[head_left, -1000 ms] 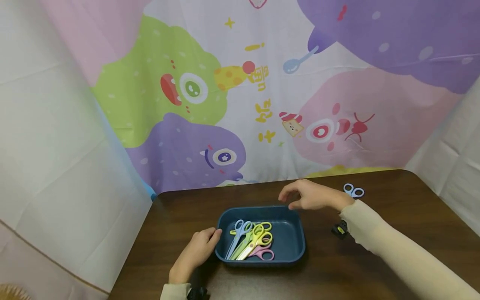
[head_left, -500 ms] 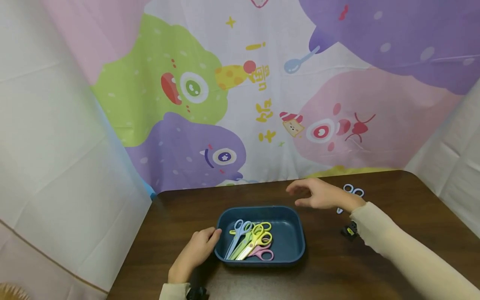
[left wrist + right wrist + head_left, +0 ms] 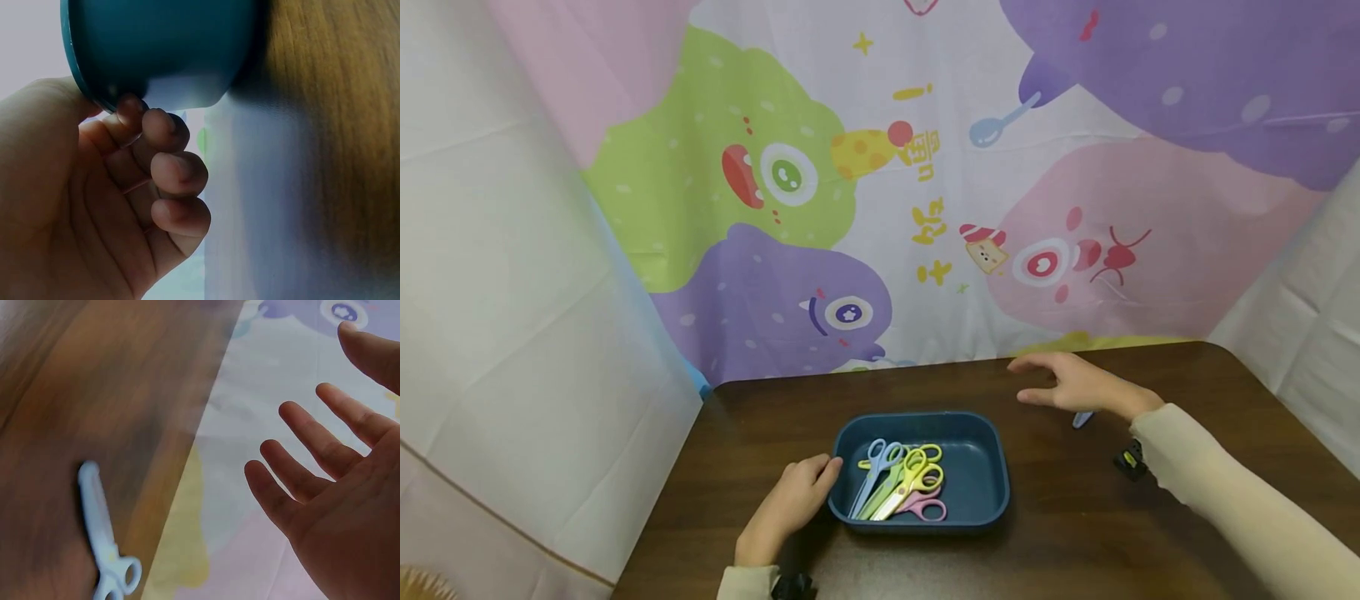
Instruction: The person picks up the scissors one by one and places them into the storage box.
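Note:
My left hand [image 3: 790,504] grips the left end of a dark blue plastic tray [image 3: 977,475]. In the left wrist view the thumb lies at the rim and the curled fingers [image 3: 181,172] are against the outer wall. Several safety scissors are piled in the tray's left half: blue scissors [image 3: 867,487], yellow scissors [image 3: 916,477], pink scissors [image 3: 931,508] and green ones. My right hand [image 3: 1078,385] hovers with fingers spread, holding nothing, beyond the tray's back right corner. Below it a pair of light blue scissors [image 3: 100,525] lies on the table, mostly hidden by the hand in the head view.
A dark brown wooden table [image 3: 1037,550] carries everything. Behind it hangs a cloth [image 3: 940,317] printed with cartoon monsters, and white cloth [image 3: 535,292] closes off the sides. Part of a straw-coloured bristly object [image 3: 422,583] shows at the lower left.
My right hand has moved right, away from the tray, until it covers most of the blue scissors on the table. The left hand and tray have stayed in place.

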The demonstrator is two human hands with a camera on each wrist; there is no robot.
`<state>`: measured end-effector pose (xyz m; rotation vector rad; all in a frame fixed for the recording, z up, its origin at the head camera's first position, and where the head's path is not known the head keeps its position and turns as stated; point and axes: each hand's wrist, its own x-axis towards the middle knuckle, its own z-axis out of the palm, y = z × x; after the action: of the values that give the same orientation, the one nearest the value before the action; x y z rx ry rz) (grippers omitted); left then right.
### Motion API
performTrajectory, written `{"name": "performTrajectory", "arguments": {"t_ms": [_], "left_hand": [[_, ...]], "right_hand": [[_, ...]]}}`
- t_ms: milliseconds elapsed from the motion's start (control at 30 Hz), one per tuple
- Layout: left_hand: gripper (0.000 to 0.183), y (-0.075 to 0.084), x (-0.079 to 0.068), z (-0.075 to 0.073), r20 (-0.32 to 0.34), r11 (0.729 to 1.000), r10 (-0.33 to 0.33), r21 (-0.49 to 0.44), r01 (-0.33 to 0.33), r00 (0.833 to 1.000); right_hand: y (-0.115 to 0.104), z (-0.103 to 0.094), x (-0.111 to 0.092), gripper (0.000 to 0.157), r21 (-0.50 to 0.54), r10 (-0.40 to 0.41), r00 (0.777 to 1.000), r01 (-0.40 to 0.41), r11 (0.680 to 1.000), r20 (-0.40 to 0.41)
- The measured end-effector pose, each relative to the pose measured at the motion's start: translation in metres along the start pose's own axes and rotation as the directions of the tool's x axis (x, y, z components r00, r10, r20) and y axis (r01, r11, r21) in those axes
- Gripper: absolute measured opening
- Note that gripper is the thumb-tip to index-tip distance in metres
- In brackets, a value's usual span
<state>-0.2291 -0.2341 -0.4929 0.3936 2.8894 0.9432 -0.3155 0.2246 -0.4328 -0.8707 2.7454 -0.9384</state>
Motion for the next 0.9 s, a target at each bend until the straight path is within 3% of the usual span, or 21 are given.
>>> {"name": "performTrajectory", "arguments": {"t_ms": [200,667,900], "left_hand": [[0.041,0.000,0.000,0.000,-0.005,1.000,0.006,0.005,-0.006,1.000],[0.042,0.000,0.000,0.000,-0.003,1.000,0.009,0.001,-0.009,1.000],[0.042,-0.001,0.000,0.001,0.003,1.000,0.009,-0.007,-0.009,1.000]], "right_hand": [[0.012,-0.008,-0.012,0.061,-0.023,0.025,0.999,-0.026,0.999,-0.040],[0.032,-0.020,-0.028,0.057,-0.048,0.070,0.992,-0.075,0.996,-0.108],[0.044,-0.030,-0.033,0.052,-0.054,0.051,0.989,-0.059,0.997,-0.139]]}}
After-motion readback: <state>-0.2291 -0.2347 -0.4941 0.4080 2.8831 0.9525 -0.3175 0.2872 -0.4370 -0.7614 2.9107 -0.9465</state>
